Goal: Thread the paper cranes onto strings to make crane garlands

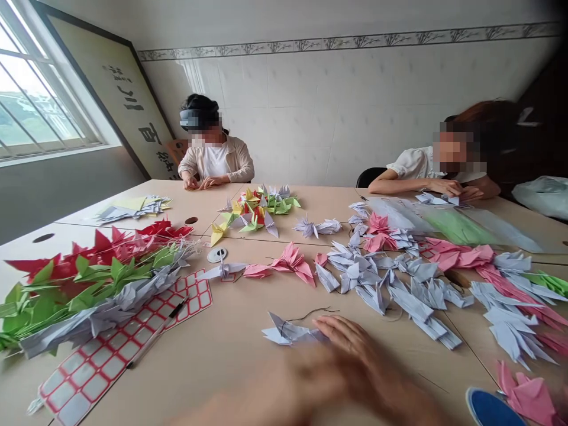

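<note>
Looking down from the head view, I see a pale blue paper bird (280, 335) just ahead of me on the tabletop (237, 328), with a dark thread (306, 318) lying over it and its end running free. My right hand (352, 340) touches the bird's right end, fingers close together; whether they pinch it, I cannot tell. My left hand (306, 378) is a blur in front of the right, so I cannot tell how its fingers stand. Much looks done: a strung bundle (118, 269) of red, green and pale blue birds lies to my left, and a pale blue and pink cluster (355, 269) spreads rightward. I judge some remains: the mixed-colour pile (252, 213) beyond seems loose, and flat paper sheets (133, 207) sit farther left.
</note>
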The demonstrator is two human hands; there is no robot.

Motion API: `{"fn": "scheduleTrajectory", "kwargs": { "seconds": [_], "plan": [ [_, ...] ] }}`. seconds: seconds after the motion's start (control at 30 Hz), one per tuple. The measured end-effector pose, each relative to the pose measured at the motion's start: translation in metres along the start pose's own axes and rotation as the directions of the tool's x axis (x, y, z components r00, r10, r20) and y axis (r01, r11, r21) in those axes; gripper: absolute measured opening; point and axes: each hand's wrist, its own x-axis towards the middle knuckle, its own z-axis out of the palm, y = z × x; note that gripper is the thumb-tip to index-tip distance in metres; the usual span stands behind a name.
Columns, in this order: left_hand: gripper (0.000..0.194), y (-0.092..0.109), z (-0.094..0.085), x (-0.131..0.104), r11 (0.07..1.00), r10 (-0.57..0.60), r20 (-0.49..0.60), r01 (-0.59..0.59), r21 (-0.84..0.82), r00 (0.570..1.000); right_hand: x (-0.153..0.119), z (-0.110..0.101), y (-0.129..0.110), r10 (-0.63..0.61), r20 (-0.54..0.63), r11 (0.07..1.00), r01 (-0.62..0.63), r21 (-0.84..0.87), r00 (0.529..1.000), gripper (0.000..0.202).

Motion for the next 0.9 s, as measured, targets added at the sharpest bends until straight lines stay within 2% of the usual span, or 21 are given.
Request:
{"fn": "scheduleTrajectory", "kwargs": {
  "seconds": [0.03, 0.07, 0.1, 0.17, 0.23, 0.33, 0.4, 0.53, 0.67, 0.9],
  "plan": [
    [0.051, 0.002, -0.012, 0.022, 1.000, 0.017, 0.036, -0.018, 0.019, 0.999, 0.000, -0.001, 0.001, -0.003, 0.000, 1.000, 0.003, 0.009, 1.000, 0.064],
    [0.063, 0.000, -0.022, 0.040, 0.986, 0.012, 0.124, -0.032, 0.163, 0.992, 0.000, -0.001, 0.002, -0.001, -0.001, 1.000, 0.001, 0.015, 1.000, 0.065],
    [0.070, -0.004, -0.031, 0.054, 0.960, 0.003, 0.133, -0.040, 0.276, 0.991, 0.000, -0.002, 0.002, 0.006, -0.005, 1.000, -0.006, 0.019, 1.000, 0.066],
    [0.077, -0.019, -0.041, 0.067, 0.912, -0.010, 0.139, -0.048, 0.407, 0.990, 0.002, -0.001, 0.003, 0.012, -0.017, 1.000, -0.012, 0.023, 1.000, 0.068],
    [0.075, -0.035, -0.041, 0.066, 0.895, -0.022, 0.125, -0.036, 0.445, 0.992, 0.003, 0.000, 0.004, 0.016, -0.036, 0.999, -0.015, 0.031, 0.999, 0.068],
    [0.047, -0.049, -0.038, 0.063, 0.899, -0.026, 0.087, -0.015, 0.437, 0.996, 0.006, 0.002, 0.008, 0.051, -0.071, 0.997, -0.047, 0.062, 0.996, 0.060],
    [0.034, -0.051, -0.039, 0.065, 0.903, -0.037, 0.050, 0.012, 0.430, 0.998, 0.008, 0.003, 0.011, 0.069, -0.100, 0.995, -0.061, 0.083, 0.993, 0.055],
    [0.024, -0.050, -0.048, 0.072, 0.909, -0.076, -0.022, 0.078, 0.409, 0.997, 0.010, 0.002, 0.017, 0.046, -0.121, 0.997, -0.037, 0.072, 0.992, 0.059],
    [0.030, -0.054, -0.051, 0.072, 0.916, -0.086, -0.021, 0.088, 0.392, 0.996, 0.008, 0.001, 0.020, 0.018, -0.107, 1.000, -0.020, -0.010, 0.994, 0.066],
    [0.045, -0.057, -0.050, 0.069, 0.911, -0.026, 0.050, 0.003, 0.412, 0.998, 0.008, 0.003, 0.013, -0.086, -0.114, 0.990, 0.072, -0.119, 0.990, 0.045]
  ]
}}
